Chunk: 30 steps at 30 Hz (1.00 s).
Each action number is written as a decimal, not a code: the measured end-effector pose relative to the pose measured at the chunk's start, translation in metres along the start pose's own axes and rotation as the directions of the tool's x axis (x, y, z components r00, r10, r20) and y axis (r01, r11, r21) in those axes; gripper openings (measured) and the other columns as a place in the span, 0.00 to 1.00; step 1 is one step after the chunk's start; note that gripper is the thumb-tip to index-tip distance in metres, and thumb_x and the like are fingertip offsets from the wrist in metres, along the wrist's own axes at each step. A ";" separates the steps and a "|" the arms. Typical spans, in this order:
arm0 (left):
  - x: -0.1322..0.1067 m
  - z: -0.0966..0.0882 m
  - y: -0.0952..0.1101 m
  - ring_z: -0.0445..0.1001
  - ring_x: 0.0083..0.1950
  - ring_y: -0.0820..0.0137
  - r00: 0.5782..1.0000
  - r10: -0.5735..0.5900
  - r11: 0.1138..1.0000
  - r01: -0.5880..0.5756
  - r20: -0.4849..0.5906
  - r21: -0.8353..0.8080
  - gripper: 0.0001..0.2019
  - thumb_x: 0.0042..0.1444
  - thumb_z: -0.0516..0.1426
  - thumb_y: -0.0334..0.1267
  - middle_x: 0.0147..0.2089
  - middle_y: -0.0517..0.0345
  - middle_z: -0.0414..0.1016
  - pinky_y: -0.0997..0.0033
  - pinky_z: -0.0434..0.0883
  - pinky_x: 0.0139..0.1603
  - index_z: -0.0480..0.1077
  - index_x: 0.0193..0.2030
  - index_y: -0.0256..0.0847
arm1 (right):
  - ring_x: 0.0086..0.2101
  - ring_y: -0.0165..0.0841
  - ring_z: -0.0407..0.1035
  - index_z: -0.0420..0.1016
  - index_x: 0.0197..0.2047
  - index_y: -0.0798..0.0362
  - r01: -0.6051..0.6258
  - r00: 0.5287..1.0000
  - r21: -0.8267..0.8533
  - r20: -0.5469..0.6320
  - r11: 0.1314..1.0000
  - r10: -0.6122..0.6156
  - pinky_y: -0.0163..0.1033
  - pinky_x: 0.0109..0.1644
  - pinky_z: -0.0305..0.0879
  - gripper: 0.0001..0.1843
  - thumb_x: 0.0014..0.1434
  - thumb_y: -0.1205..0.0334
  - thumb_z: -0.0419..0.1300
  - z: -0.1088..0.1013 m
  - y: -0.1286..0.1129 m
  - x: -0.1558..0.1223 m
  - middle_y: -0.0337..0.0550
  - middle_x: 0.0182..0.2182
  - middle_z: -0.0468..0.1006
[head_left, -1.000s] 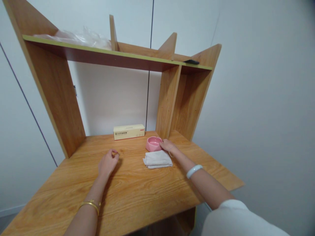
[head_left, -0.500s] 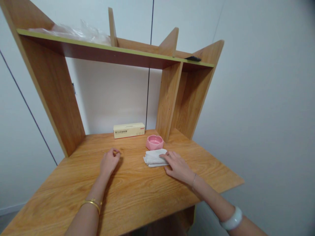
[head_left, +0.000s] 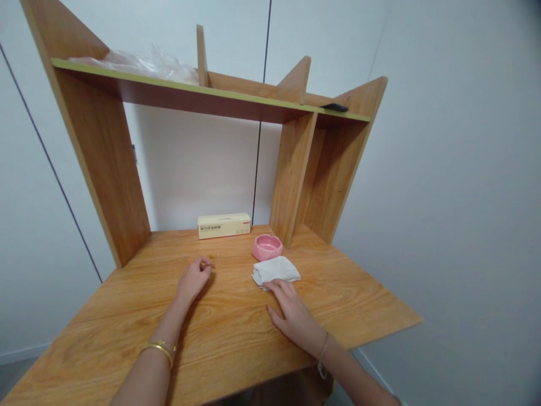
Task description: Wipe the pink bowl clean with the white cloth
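Observation:
A folded white cloth (head_left: 276, 269) lies on the wooden desk, just in front of a pink faceted ashtray-like dish (head_left: 267, 248). My right hand (head_left: 293, 316) is at the cloth's near edge, thumb and fingers apart; the fingertips touch or nearly touch the cloth, without gripping it. To the left, my left hand (head_left: 195, 277) rests on the desktop with its fingers loosely curled in toward the thumb and nothing visible in them.
A long cream box (head_left: 224, 226) with printed characters stands at the back of the desktop (head_left: 220, 332). Above it runs a wooden shelf (head_left: 236, 110) carrying clear plastic film (head_left: 156, 65) and a flat black item (head_left: 335, 107). Upright panels flank the desk.
My right hand has drawn back toward me, from over the cloth's right side to its near edge. The cloth now lies turned, more of it uncovered. My left hand has hardly moved.

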<state>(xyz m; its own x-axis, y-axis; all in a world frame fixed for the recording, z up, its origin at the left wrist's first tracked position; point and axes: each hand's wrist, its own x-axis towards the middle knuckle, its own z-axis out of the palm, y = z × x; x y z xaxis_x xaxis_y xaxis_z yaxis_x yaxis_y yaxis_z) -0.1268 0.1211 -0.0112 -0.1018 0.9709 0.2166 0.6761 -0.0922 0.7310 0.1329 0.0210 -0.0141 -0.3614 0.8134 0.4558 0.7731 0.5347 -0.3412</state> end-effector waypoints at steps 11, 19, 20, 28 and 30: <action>-0.005 0.007 0.008 0.68 0.28 0.70 0.979 0.199 0.980 -0.196 0.054 -0.041 0.10 0.46 0.48 0.32 0.26 0.60 0.71 0.71 0.63 0.33 0.69 0.33 0.39 | 0.55 0.38 0.57 0.61 0.57 0.54 -0.029 0.992 0.020 -0.120 0.999 0.031 0.49 0.60 0.55 0.26 0.54 0.73 0.47 0.032 -0.015 0.004 0.50 0.54 0.65; -0.006 0.013 0.009 0.70 0.30 0.70 0.965 0.246 0.969 -0.243 0.094 -0.043 0.11 0.47 0.48 0.31 0.28 0.57 0.72 0.70 0.66 0.36 0.70 0.34 0.38 | 0.52 0.39 0.60 0.69 0.50 0.54 -0.058 0.996 -0.101 -0.070 0.993 0.052 0.47 0.57 0.58 0.21 0.54 0.74 0.49 0.021 -0.012 0.008 0.51 0.50 0.69; -0.006 0.014 0.010 0.70 0.32 0.69 0.957 0.269 0.963 -0.264 0.106 -0.052 0.11 0.47 0.48 0.31 0.30 0.56 0.74 0.69 0.67 0.38 0.70 0.34 0.38 | 0.54 0.39 0.59 0.68 0.52 0.54 -0.041 0.997 -0.067 -0.075 0.997 0.036 0.48 0.58 0.57 0.22 0.54 0.73 0.49 0.021 -0.014 0.007 0.51 0.52 0.68; -0.018 0.019 0.022 0.69 0.52 0.66 0.904 0.334 0.942 -0.320 0.266 -0.096 0.17 0.47 0.51 0.29 0.50 0.51 0.74 0.65 0.61 0.58 0.72 0.44 0.39 | 0.59 0.36 0.53 0.58 0.60 0.54 0.049 0.980 0.163 0.182 0.985 -0.079 0.48 0.63 0.50 0.26 0.59 0.61 0.50 0.025 -0.020 0.004 0.50 0.58 0.62; -0.021 0.020 0.023 0.68 0.55 0.66 0.893 0.338 0.941 -0.327 0.299 -0.088 0.18 0.48 0.51 0.29 0.53 0.51 0.72 0.65 0.60 0.59 0.71 0.46 0.39 | 0.58 0.36 0.54 0.58 0.60 0.55 0.027 0.974 0.157 0.219 0.987 -0.062 0.47 0.63 0.51 0.25 0.59 0.60 0.50 0.026 -0.019 0.004 0.50 0.58 0.63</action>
<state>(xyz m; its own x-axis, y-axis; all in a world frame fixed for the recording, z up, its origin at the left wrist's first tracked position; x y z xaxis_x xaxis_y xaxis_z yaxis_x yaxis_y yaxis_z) -0.0940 0.1032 -0.0117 0.3554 0.9015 0.2469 0.6054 -0.4232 0.6741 0.1032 0.0198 -0.0276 -0.5135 0.8093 0.2853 0.6718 0.5860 -0.4531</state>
